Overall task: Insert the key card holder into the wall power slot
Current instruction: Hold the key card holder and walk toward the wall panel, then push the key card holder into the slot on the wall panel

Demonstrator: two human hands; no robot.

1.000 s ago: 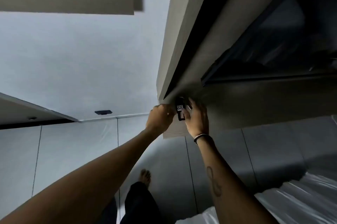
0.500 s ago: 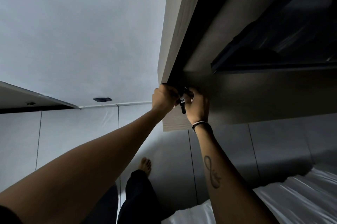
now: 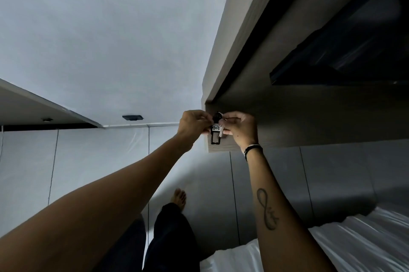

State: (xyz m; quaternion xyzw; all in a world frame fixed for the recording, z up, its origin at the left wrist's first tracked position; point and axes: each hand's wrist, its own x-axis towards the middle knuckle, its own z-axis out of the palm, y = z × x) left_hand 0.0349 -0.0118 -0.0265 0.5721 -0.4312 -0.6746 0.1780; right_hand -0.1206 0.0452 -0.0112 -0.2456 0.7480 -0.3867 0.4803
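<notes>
Key card holder (image 3: 216,131) half-hidden between hands (image 3: 192,125)

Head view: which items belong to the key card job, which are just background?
Job: black key card holder with white tag; left hand; right hand; wood-grain wall panel.

Background: white bed sheet; dark ceiling fitting; black wristband.

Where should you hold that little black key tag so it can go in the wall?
Probably pinch the key card holder at its upper, labelled part from both sides, as the left hand and right hand do here. That leaves its open-framed lower end free of fingers. No slot is visible here.
</notes>
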